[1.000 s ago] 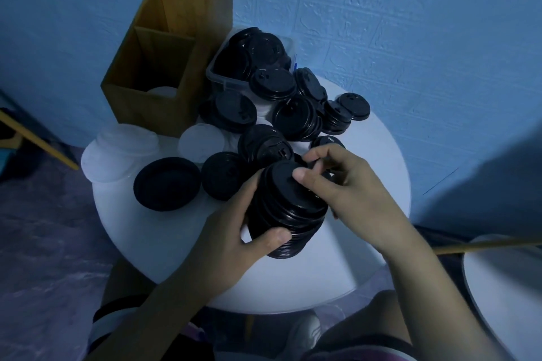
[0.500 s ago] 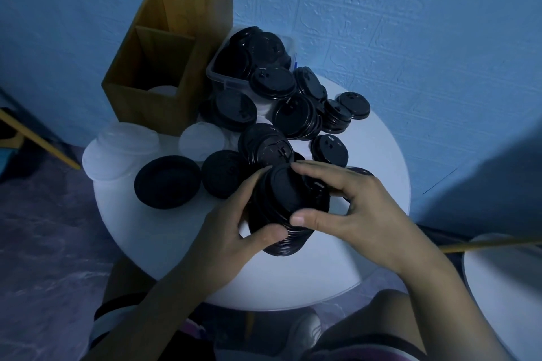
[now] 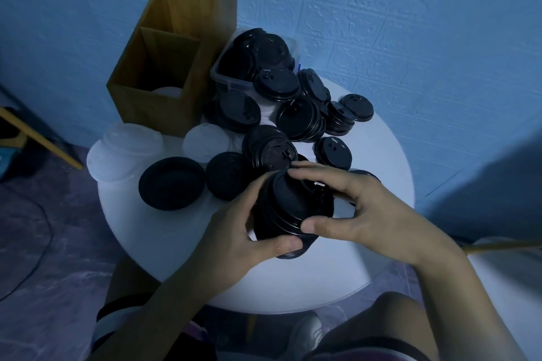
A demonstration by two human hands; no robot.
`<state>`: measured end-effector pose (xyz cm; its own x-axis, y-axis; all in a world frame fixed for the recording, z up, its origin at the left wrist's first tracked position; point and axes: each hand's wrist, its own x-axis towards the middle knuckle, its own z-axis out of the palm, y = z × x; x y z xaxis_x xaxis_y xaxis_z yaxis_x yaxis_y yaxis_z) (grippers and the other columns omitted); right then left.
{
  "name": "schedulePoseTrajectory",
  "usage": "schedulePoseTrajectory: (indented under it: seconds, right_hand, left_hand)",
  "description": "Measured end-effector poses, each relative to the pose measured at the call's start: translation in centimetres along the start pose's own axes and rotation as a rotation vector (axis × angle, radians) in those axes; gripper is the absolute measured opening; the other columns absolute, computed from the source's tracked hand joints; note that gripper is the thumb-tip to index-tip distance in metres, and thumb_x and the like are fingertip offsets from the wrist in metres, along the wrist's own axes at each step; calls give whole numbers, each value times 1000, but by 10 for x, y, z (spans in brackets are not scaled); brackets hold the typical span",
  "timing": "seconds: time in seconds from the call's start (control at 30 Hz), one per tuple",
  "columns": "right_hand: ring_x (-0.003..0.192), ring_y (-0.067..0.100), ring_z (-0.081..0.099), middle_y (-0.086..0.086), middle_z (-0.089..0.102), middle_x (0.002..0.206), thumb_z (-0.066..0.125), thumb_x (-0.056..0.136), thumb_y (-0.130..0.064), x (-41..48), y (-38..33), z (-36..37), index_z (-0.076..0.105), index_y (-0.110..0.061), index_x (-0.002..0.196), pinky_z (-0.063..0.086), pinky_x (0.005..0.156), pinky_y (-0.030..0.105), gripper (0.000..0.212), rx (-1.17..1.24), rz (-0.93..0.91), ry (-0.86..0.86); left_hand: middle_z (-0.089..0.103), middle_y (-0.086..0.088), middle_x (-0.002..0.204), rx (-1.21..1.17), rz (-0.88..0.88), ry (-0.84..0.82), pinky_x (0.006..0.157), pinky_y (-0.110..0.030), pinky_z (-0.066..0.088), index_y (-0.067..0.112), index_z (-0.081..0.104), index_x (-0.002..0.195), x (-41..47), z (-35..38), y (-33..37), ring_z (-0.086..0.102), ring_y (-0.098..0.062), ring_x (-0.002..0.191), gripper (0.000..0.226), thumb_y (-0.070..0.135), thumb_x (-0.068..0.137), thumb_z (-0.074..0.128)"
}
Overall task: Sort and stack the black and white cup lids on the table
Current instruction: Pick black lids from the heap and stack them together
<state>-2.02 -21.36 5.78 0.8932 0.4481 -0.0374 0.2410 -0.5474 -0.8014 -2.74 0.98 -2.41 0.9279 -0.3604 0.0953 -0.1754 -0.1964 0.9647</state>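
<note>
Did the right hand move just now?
Yes. The right hand slid toward the table's near edge; its thumb now grips the lid stack's front.

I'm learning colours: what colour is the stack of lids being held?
The stack of lids is black; head view.

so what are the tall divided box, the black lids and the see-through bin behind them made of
The divided box looks like wood or wood-look board, matte brown, with grain lines on its panels. The black lids: probably thin moulded plastic, slightly glossy; crisp stepped rims catch faint highlights. The bin: clear plastic; lids inside show through its wall.
</note>
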Motion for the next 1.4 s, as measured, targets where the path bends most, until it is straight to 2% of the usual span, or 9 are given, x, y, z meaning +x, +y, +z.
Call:
schedulePoseTrajectory:
  seconds: [0.23, 0.33, 0.6, 0.77, 0.87, 1.03, 1.13, 1.27, 1.4]
  right_hand:
    - [137, 0, 49, -30, 47, 148, 86, 81, -20, -4, -2, -6, 61, -43, 134, 38, 116, 35, 63, 16, 6, -73]
    - [139, -4, 44, -31, 46, 149, 86, 79, -26, -2, -2, -5, 61, -45, 134, 36, 117, 35, 63, -16, -3, -55]
    - [135, -14, 43, -37, 48, 144, 74, 69, -63, -1, -4, 2, 57, -56, 132, 38, 116, 30, 66, -157, -5, 24]
    - [133, -19, 41, -40, 46, 144, 67, 68, -70, -4, -8, 7, 50, -63, 131, 38, 113, 22, 66, -232, 4, 68]
    - [132, -17, 44, -37, 49, 143, 68, 69, -69, -7, -9, 12, 51, -60, 132, 40, 111, 23, 66, -234, 4, 100]
    - [127, -9, 53, -37, 57, 132, 75, 66, -69, -10, -7, 14, 44, -51, 140, 44, 110, 32, 82, -134, 52, 114]
    - [124, -9, 56, -35, 61, 128, 76, 62, -70, -9, -5, 18, 47, -55, 137, 46, 109, 31, 82, -115, 48, 150]
    - [125, -8, 56, -34, 62, 129, 82, 59, -64, -11, 0, 21, 54, -54, 135, 44, 110, 29, 81, -25, 50, 186]
    - [125, -10, 55, -35, 61, 129, 80, 60, -66, -10, 1, 23, 51, -56, 136, 44, 109, 26, 82, -20, 48, 194]
  left_hand:
    - [65, 5, 136, -14, -13, -29, 108, -51, 47, 45, 43, 147, 0, -3, 0, 61, -19, 128, 84, 33, 74, 85]
    - [67, 4, 134, -17, -15, -25, 106, -52, 49, 45, 45, 146, 0, -2, -1, 63, -20, 126, 84, 33, 73, 85]
    - [68, 6, 130, 5, -7, -28, 102, -52, 52, 47, 46, 143, 0, -2, -2, 65, -20, 121, 85, 38, 69, 87]
    - [69, 7, 129, 14, 8, -14, 100, -52, 53, 49, 47, 141, 1, -1, 0, 66, -19, 120, 84, 38, 68, 87]
    - [67, 8, 131, 19, 17, -20, 102, -52, 52, 50, 45, 142, 0, -1, -1, 65, -18, 122, 85, 38, 69, 87]
    - [56, 18, 145, 67, 65, 25, 110, -33, 47, 55, 22, 155, -6, 0, -3, 53, -5, 135, 105, 40, 72, 84]
    - [61, 15, 141, 76, 92, 66, 106, -37, 51, 58, 34, 150, -8, -3, -5, 60, -7, 129, 96, 44, 69, 84]
    - [66, 19, 132, 151, 117, 100, 96, -18, 52, 52, 41, 148, -7, -6, -6, 65, -3, 119, 93, 50, 66, 83]
    - [66, 26, 129, 171, 116, 109, 97, -20, 53, 56, 41, 146, -8, -8, -6, 65, 2, 116, 92, 54, 64, 82]
